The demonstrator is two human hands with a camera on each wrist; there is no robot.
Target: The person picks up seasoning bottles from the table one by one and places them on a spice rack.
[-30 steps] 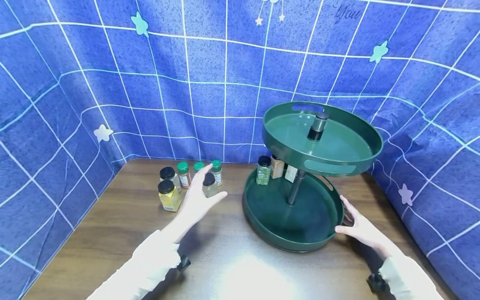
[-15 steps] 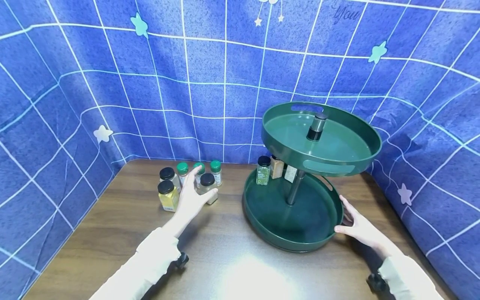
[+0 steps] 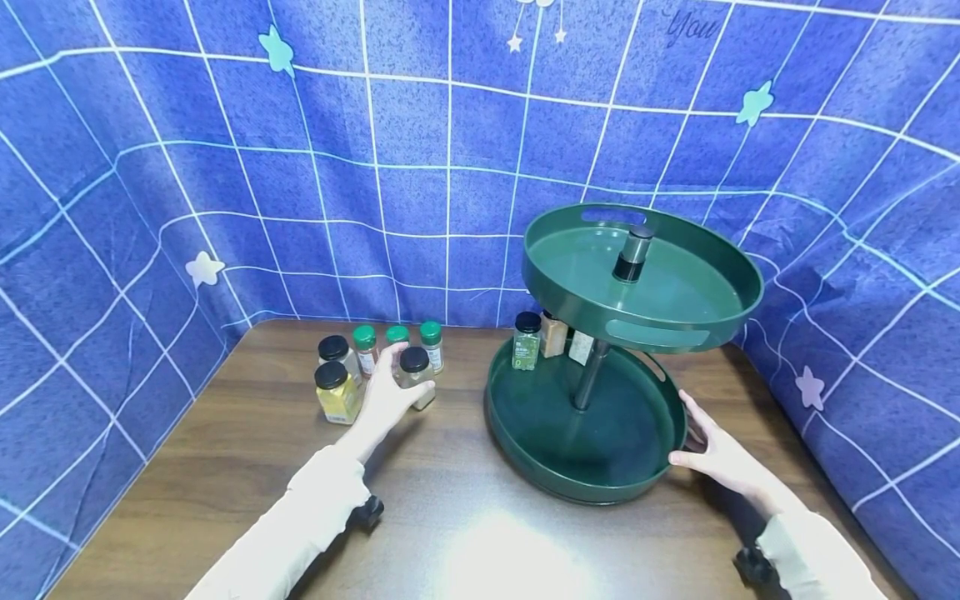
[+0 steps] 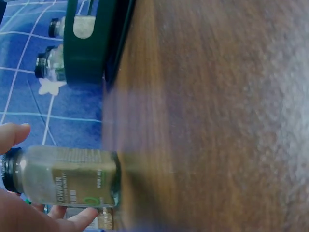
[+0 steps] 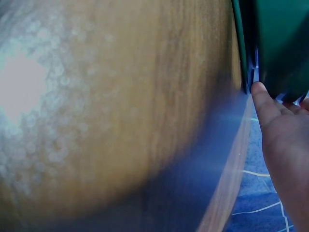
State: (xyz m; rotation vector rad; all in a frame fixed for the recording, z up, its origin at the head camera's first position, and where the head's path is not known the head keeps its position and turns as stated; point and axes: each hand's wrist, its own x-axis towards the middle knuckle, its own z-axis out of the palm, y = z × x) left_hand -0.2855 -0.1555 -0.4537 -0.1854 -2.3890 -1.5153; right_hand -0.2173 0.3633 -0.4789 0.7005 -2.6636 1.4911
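Observation:
My left hand [image 3: 384, 404] is round a black-lidded jar of tan powder [image 3: 417, 380], which stands upright on the table. In the left wrist view, the fingers lie along one side of this jar [image 4: 82, 176]; the thumb is beside the lid, with no clear grip. My right hand [image 3: 723, 462] rests with spread fingers against the outer right side of the lower green tray [image 3: 555, 483]. The right wrist view shows its thumb at the tray's edge [image 5: 285, 43]; the other fingers are partly hidden.
Left of my left hand stand a yellow jar [image 3: 339, 400] and another black-lidded jar [image 3: 335, 350]. Several green-lidded bottles [image 3: 431, 346] stand behind. The upper tray [image 3: 675, 292] overhangs the lower one, whose back left holds a green-labelled jar [image 3: 526, 343] and two others.
My left hand has moved left and its fingers have come down around the tan powder jar, with the thumb nearer to it. My right hand has stayed against the lower tray.

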